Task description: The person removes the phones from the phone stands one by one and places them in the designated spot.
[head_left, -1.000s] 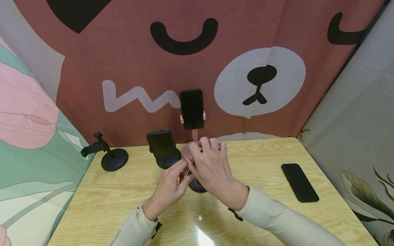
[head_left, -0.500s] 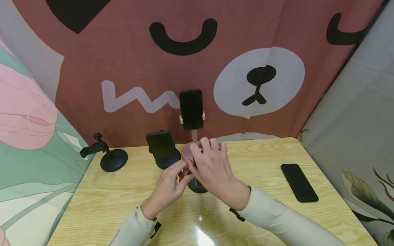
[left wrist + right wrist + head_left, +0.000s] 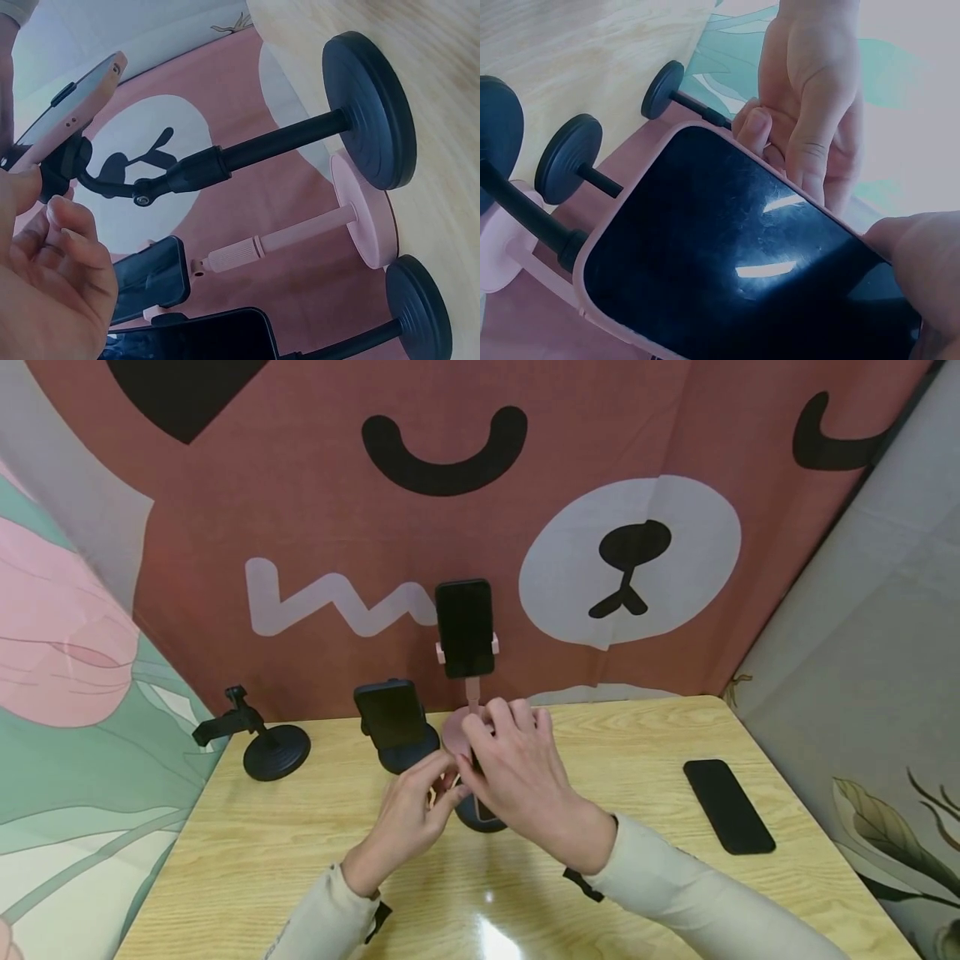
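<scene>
A smartphone in a pink case (image 3: 727,247) sits at the black clamp (image 3: 61,161) of a black phone stand (image 3: 259,148). My right hand (image 3: 521,772) grips the phone by its edges, with the thumb (image 3: 922,247) along one side in the right wrist view. My left hand (image 3: 405,810) pinches the clamp, its thumb against it and its fingers curled close below, in the left wrist view. The stand's round base (image 3: 480,818) is flat on the table, partly hidden under my hands in the head view. The back of the clamp is hidden in the right wrist view.
Behind my hands, a pink stand (image 3: 456,732) holds an upright phone (image 3: 464,628). Left of it, a black stand holds another phone (image 3: 390,716). A bare black stand (image 3: 277,752) is at the far left. One phone (image 3: 728,807) lies flat on the table's right.
My right wrist has shifted slightly to the right, and a little more of the held phone's lower edge shows. Both hands keep their grip; the other stands and phones stay put.
</scene>
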### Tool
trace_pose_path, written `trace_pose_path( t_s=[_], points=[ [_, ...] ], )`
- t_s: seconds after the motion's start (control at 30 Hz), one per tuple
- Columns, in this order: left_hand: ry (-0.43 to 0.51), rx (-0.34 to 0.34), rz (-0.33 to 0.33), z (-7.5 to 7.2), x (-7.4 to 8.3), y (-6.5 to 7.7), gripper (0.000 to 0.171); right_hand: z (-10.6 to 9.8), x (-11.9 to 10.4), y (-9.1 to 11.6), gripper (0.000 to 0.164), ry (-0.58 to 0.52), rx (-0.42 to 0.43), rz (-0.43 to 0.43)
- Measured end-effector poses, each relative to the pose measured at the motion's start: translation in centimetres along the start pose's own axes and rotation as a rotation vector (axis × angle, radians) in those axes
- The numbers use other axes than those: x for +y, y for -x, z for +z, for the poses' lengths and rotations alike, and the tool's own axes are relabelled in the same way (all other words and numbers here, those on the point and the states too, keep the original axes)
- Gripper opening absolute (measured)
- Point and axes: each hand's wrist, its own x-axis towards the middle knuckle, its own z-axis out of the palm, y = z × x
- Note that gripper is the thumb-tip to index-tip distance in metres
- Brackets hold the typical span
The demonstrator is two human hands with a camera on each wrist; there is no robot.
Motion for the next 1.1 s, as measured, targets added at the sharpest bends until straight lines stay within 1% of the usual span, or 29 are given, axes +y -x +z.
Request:
trace_pose_path(
  t_s=[0.2, 0.5, 0.67, 0.9, 1.1],
  points=[
    [0.004, -0.009, -0.003, -0.1, 0.1, 0.0, 0.009, 0.0, 0.0, 0.0, 0.03, -0.011, 0.015, -0.016],
    [0.003, -0.027, -0.047, -0.2, 0.3, -0.2, 0.013, -0.1, -0.1, -0.1, 0.028, -0.056, 0.031, -0.05],
    [0.006, -0.017, -0.037, -0.1, 0.2, -0.2, 0.02, -0.1, -0.1, -0.2, 0.03, -0.065, 0.034, -0.065],
    [0.007, -0.009, -0.023, 0.2, -0.1, -0.1, 0.018, -0.2, -0.2, -0.3, 0.03, -0.071, 0.046, -0.067],
    [-0.001, 0.014, -0.002, 0.4, -0.3, 0.0, 0.019, -1.0, -0.7, -0.9, 0.024, -0.143, 0.07, -0.06]
  ],
)
